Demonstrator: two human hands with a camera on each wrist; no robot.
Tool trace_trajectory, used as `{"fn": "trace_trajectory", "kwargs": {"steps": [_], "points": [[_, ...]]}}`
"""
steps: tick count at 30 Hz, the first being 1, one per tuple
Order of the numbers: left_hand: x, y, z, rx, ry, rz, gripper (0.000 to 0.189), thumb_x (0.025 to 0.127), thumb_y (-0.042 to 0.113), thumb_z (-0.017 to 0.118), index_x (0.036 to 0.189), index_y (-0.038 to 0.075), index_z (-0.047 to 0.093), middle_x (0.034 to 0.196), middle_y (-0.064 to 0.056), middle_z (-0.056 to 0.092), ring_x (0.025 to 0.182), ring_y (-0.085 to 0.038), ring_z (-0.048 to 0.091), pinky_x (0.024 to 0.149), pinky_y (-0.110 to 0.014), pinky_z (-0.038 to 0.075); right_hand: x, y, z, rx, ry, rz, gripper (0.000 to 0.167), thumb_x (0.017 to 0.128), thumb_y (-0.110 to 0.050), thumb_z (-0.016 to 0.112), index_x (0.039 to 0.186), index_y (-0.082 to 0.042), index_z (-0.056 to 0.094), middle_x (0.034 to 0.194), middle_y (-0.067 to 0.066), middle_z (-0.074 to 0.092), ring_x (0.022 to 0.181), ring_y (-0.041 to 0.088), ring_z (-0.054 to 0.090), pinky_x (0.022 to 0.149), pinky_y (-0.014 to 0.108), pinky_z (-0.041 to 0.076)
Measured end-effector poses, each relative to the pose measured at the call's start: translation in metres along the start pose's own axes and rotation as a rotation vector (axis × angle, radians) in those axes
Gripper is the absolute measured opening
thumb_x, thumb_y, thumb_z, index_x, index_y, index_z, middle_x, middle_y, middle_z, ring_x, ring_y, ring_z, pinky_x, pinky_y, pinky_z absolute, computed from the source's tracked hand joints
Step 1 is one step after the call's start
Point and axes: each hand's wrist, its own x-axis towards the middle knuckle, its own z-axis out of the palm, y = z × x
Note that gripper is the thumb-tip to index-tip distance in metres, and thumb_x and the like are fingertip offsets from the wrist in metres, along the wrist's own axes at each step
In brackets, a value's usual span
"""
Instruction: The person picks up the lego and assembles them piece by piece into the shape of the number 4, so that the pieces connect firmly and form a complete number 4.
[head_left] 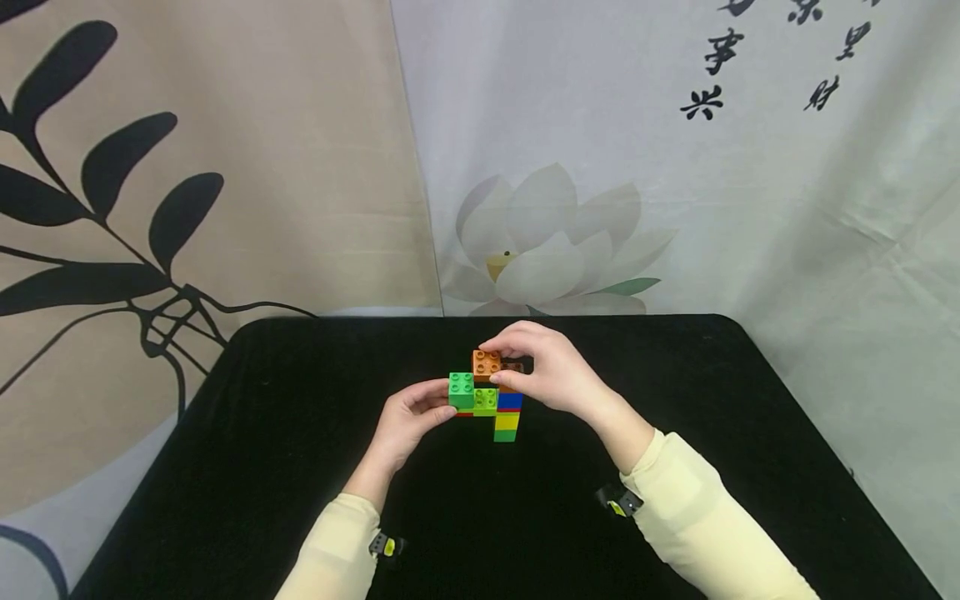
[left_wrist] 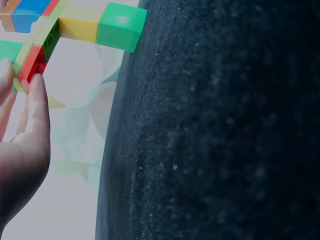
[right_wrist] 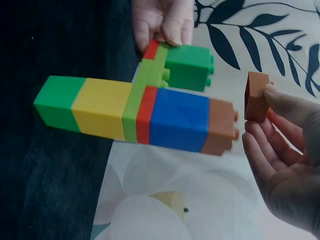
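Note:
My left hand (head_left: pixel 405 421) grips one end of a toy building brick assembly. Its fingers and thumb lie at a green brick (head_left: pixel 461 390) and the red piece (left_wrist: pixel 31 67) under it. A lime row (right_wrist: pixel 131 107) runs through the assembly. On one side of that row are yellow (right_wrist: pixel 102 107) and green bricks; on the other, a blue brick (right_wrist: pixel 180 117) topped by a brown-orange one (right_wrist: pixel 219 125). Between thumb and fingers, my right hand (head_left: pixel 551 367) pinches a loose brown-orange brick (right_wrist: pixel 257 97), its studs facing up in the head view. In the right wrist view a gap separates it from the assembly.
A black cloth-covered table (head_left: pixel 300 467) lies beneath both hands. Behind it hangs a pale backdrop (head_left: pixel 337 167) printed with leaves, a lotus and black characters. Small dark devices are worn on the left wrist (head_left: pixel 386 545) and right wrist (head_left: pixel 621 502).

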Motion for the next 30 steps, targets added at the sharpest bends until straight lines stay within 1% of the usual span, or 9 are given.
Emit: {"fn": "trace_trajectory", "kwargs": {"steps": [5, 11, 13, 16, 20, 25, 30], "points": [[0.001, 0.000, 0.000, -0.001, -0.002, 0.008, 0.034, 0.090, 0.008, 0.071, 0.123, 0.003, 0.065, 0.118, -0.012, 0.067, 0.105, -0.023, 0.066, 0.091, -0.033, 0.054, 0.008, -0.002, 0.012, -0.013, -0.052, -0.013, 0.031, 0.085, -0.012, 0.079, 0.115, -0.008, 0.071, 0.108, 0.002, 0.065, 0.090, 0.019, 0.062, 0.074, 0.032, 0.058], [0.002, -0.001, 0.001, -0.014, -0.008, 0.015, 0.036, 0.089, 0.005, 0.071, 0.124, 0.000, 0.064, 0.119, -0.017, 0.066, 0.106, -0.025, 0.065, 0.091, -0.034, 0.054, 0.014, -0.002, 0.024, -0.107, -0.079, -0.021, 0.030, 0.087, -0.017, 0.078, 0.115, -0.010, 0.071, 0.107, 0.000, 0.065, 0.088, 0.018, 0.059, 0.068, 0.025, 0.052], [0.002, 0.000, 0.001, -0.008, -0.004, 0.010, 0.036, 0.089, 0.005, 0.071, 0.124, -0.001, 0.063, 0.120, -0.017, 0.066, 0.105, -0.024, 0.065, 0.091, -0.033, 0.054, 0.015, -0.002, 0.026, -0.123, -0.076, -0.019, 0.029, 0.087, -0.018, 0.078, 0.114, -0.010, 0.071, 0.108, 0.000, 0.066, 0.092, 0.017, 0.060, 0.071, 0.024, 0.051], [0.002, 0.000, 0.001, 0.001, -0.004, 0.011, 0.036, 0.089, 0.005, 0.071, 0.124, -0.001, 0.063, 0.120, -0.017, 0.066, 0.105, -0.023, 0.065, 0.091, -0.033, 0.054, 0.016, -0.002, 0.028, -0.131, -0.073, -0.014, 0.029, 0.087, -0.019, 0.078, 0.114, -0.010, 0.071, 0.108, 0.001, 0.067, 0.095, 0.019, 0.062, 0.077, 0.027, 0.051], [0.001, 0.002, 0.002, 0.007, -0.008, 0.029, 0.035, 0.089, 0.004, 0.070, 0.123, -0.001, 0.064, 0.119, -0.018, 0.065, 0.104, -0.024, 0.065, 0.090, -0.033, 0.054, 0.017, -0.002, 0.030, -0.137, -0.084, -0.007, 0.029, 0.087, -0.018, 0.078, 0.114, -0.009, 0.071, 0.108, 0.002, 0.067, 0.096, 0.021, 0.063, 0.083, 0.030, 0.052], [0.001, 0.001, 0.002, 0.006, 0.005, 0.036, 0.034, 0.089, 0.003, 0.070, 0.122, -0.001, 0.064, 0.119, -0.018, 0.066, 0.103, -0.022, 0.066, 0.090, -0.033, 0.055, 0.018, -0.003, 0.030, -0.156, -0.094, 0.000, 0.029, 0.087, -0.018, 0.078, 0.114, -0.009, 0.072, 0.108, 0.002, 0.067, 0.096, 0.019, 0.062, 0.085, 0.030, 0.052], [0.002, 0.001, 0.004, 0.008, 0.022, 0.036, 0.033, 0.090, 0.000, 0.069, 0.122, -0.003, 0.064, 0.117, -0.020, 0.066, 0.100, -0.018, 0.066, 0.088, -0.031, 0.055, 0.018, -0.002, 0.031, -0.174, -0.094, 0.011, 0.028, 0.086, -0.019, 0.079, 0.112, -0.010, 0.072, 0.107, 0.001, 0.067, 0.095, 0.018, 0.063, 0.084, 0.029, 0.052]]}}
